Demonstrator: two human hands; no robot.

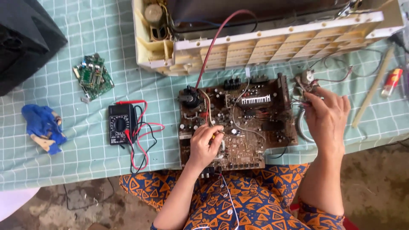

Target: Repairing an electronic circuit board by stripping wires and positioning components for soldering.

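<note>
Left hand (207, 142) on circuit board (251, 123) — wrist bent.

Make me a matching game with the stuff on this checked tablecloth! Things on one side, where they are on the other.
Things:
1. Small green circuit board
2. Black multimeter
3. Blue cloth
4. Red lighter

Places:
A. Far right, beside a long pale stick
B. Far left edge of the tablecloth
C. Just left of the big brown circuit board, with red and black leads
D. Upper left, near a black casing

Pairs: 1-D, 2-C, 3-B, 4-A
</note>
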